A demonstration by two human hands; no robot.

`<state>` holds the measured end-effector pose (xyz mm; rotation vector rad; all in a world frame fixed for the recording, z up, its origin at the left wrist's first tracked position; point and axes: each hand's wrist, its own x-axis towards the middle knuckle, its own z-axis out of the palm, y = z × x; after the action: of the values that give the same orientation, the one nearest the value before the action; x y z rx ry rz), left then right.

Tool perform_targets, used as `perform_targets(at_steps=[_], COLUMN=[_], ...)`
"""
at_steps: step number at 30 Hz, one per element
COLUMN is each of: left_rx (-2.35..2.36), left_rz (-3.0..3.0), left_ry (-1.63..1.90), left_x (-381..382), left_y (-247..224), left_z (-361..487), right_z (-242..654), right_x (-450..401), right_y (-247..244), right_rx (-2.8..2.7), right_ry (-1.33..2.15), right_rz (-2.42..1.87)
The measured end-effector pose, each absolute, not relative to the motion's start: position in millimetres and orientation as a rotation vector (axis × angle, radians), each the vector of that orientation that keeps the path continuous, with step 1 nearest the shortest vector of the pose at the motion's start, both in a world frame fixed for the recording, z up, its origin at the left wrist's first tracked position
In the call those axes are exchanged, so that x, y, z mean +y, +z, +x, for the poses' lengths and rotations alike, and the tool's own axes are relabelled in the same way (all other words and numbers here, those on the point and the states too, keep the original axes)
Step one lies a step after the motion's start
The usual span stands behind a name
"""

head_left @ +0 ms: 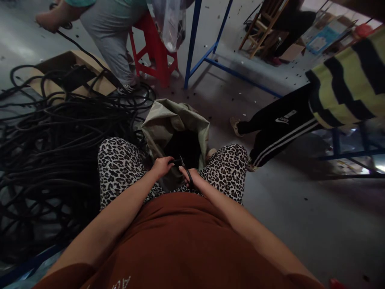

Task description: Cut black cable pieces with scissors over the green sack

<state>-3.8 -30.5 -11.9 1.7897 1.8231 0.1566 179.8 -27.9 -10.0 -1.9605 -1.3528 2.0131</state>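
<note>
One head-worn camera looks forward and steeply down over the wearer's rust-brown shirt (186, 241), fairly near the left hand (163, 167) and right hand (191, 176) at mid-frame, its wide view reaching past the open sack (154, 120) to the floor (285, 216) and a red plastic stool (155, 52)

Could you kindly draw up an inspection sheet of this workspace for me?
Surface: grey floor; the hands work over the mouth of an open sack between the knees.
Job's things: scissors, blades pointing toward the sack; a short dark piece, hard to make out.
Clutter: small scraps scattered on the floor.
Hands: left hand pinches the dark piece; right hand holds the scissors.
Cables: large heap of black cords on the left; one cord runs up to a co-worker's hand. Whether they are electrical cannot be told.
Surroundings: cardboard box, red stool, blue metal frame, wooden chair.
</note>
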Motion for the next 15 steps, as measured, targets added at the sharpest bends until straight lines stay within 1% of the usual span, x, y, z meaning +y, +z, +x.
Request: perform_targets(at_steps=[6, 11, 15], left_rx=[1.876, 1.894, 1.914], left_rz=[1.790, 1.814, 1.800], left_ry=[0.074, 0.032, 0.054], left_x=[-29.1, -27.8, -26.8], left_y=[-4.3, -6.8, -8.0], left_z=[-6.4, -6.7, -7.2], right_z=[180.6, 181.4, 181.4], right_x=[-25.9, -25.1, -25.2], right_y=[-18.2, -14.0, -9.2], right_rx=[-1.395, -1.470, -1.392], right_ry=[1.924, 1.900, 1.910], right_rz=[-2.028, -2.059, -2.064])
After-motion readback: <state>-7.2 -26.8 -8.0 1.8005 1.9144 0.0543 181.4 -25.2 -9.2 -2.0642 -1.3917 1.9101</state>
